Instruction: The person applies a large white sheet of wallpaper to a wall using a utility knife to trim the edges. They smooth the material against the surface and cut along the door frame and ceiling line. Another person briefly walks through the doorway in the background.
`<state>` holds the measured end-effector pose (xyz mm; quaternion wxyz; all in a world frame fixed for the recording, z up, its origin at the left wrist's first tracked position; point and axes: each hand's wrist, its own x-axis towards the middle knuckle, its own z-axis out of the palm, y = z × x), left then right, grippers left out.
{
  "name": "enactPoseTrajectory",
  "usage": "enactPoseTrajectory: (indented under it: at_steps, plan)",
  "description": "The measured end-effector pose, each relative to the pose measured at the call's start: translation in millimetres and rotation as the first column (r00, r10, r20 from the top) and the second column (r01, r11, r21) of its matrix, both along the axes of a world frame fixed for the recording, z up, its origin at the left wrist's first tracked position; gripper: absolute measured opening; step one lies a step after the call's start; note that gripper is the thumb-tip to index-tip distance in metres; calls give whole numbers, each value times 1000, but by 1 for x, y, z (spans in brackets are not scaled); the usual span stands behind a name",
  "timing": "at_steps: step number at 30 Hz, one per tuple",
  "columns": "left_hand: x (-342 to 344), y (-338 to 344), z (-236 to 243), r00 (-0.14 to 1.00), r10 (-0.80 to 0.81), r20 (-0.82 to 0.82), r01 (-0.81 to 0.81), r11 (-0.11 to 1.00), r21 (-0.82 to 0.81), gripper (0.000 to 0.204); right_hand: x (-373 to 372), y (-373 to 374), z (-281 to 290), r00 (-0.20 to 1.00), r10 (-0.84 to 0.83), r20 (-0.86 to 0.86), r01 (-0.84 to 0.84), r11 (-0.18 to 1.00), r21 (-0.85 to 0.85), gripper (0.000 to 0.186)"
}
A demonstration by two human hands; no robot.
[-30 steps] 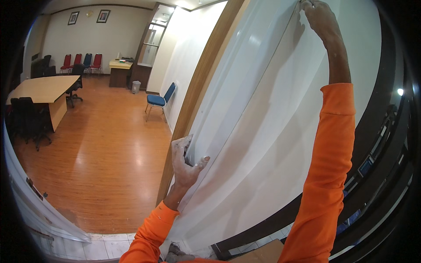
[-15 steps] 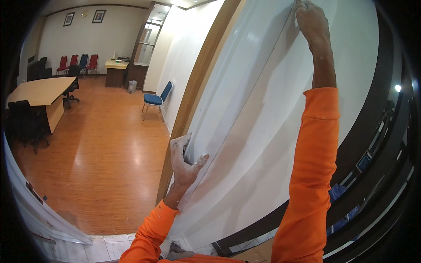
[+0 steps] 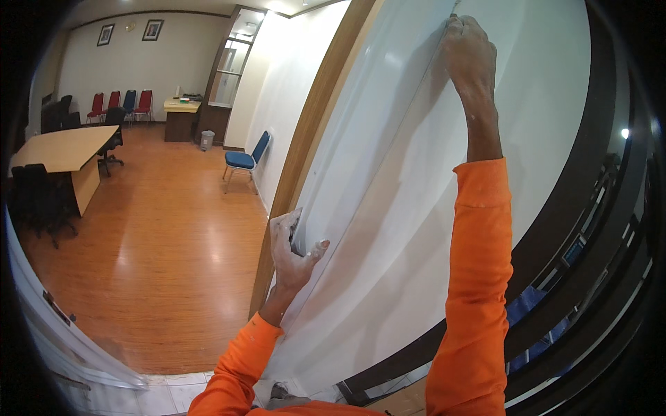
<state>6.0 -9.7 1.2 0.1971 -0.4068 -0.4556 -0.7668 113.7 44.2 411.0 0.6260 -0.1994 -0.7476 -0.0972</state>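
Down at the wooden door frame (image 3: 316, 132), my left hand (image 3: 294, 267) is smeared with white paste. Its fingers curl round a thin greyish flat plate (image 3: 296, 223) that looks like a putty scraper, while the thumb stands out to the side. Higher up, my right hand (image 3: 473, 55) presses closed fingertips against the thin seam (image 3: 394, 144) running down the white wall (image 3: 416, 180). White dust marks that hand and wrist. Whatever its fingers hold, if anything, is hidden.
Dark slats (image 3: 555, 256) curve along the right, with blue packages (image 3: 528, 305) behind them. Through the doorway are a blue chair (image 3: 243, 158), a grey bin (image 3: 207, 140), a wooden table (image 3: 66, 147) with black chairs, and a desk (image 3: 182, 118). White tiles (image 3: 156, 400) border the wooden floor.
My right hand has moved down and left along the seam, its forearm shifting left with it. My left hand stays almost where it was.
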Motion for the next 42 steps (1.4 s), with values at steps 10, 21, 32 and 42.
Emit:
enactPoseTrajectory:
  at_steps: [10,21,32,42]
  plan:
    - [-1,-19,25,998,10,-60,-13,999,-49,71,67,4,-30,989,46,-139,-4,956,292,36]
    - [-14,-29,326,533,636,-559,-491,770,408,54,48,34,-140,887,422,-189,-434,901,-25,28]
    - [-4,-7,379,183,840,-511,-789,435,434,43,-16,53,-225,683,591,-428,-660,751,-16,20]
    - [-1,-4,393,191,847,-497,-795,430,428,30,-9,64,-233,616,737,-278,-744,660,101,11]
